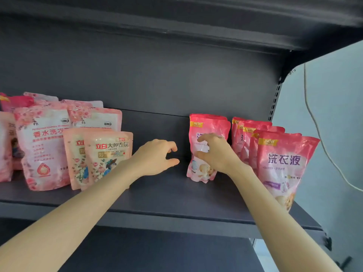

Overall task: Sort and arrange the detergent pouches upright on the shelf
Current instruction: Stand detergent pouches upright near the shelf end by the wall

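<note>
A red-pink detergent pouch (pixel 208 125) stands upright near the middle of the dark shelf (pixel 167 197), with another just behind it. My right hand (pixel 218 154) is on its front, thumb and fingers curled against the pouch. My left hand (pixel 157 157) hovers just left of it over bare shelf, fingers loosely curved and holding nothing. To the right, several matching red pouches (pixel 284 160) stand in a row running front to back. On the left stand large pale pink floral pouches (pixel 41 142) and two small peach pouches (pixel 110 154).
The upper shelf board (pixel 176 20) overhangs close above. A slotted upright post (pixel 275 101) marks the shelf's right end, with a white cable (pixel 314 124) hanging on the wall beyond. A lower shelf (pixel 157 252) sits below.
</note>
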`<action>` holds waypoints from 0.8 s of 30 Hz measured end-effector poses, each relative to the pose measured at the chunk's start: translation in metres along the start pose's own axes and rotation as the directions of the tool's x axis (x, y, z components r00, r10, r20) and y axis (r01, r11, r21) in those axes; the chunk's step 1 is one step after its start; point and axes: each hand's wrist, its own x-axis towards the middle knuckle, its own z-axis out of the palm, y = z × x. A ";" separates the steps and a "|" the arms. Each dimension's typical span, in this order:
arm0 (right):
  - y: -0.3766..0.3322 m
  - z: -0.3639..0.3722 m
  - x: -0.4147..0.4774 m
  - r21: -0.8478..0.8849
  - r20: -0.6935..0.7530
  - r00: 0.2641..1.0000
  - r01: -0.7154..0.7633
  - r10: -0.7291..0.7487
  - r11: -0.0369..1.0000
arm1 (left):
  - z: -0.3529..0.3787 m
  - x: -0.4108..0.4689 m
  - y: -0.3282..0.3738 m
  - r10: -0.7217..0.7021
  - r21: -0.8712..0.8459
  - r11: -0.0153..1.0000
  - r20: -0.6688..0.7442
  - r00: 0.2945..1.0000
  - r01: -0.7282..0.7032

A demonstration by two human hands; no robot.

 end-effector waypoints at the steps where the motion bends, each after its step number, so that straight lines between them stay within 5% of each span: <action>1: -0.013 -0.003 0.002 -0.001 -0.006 0.999 0.036 -0.036 0.999 | -0.013 -0.008 -0.003 0.013 0.007 1.000 -0.037 0.999 -0.013; 10: -0.151 0.010 0.000 -0.010 -0.096 0.970 0.224 -0.224 0.974 | -0.105 -0.091 -0.080 0.011 0.065 0.998 -0.288 0.957 0.008; 24: -0.366 0.110 0.012 0.081 -0.110 0.946 0.315 -0.306 0.946 | -0.204 -0.225 -0.271 -0.098 0.126 0.980 -0.357 0.929 0.152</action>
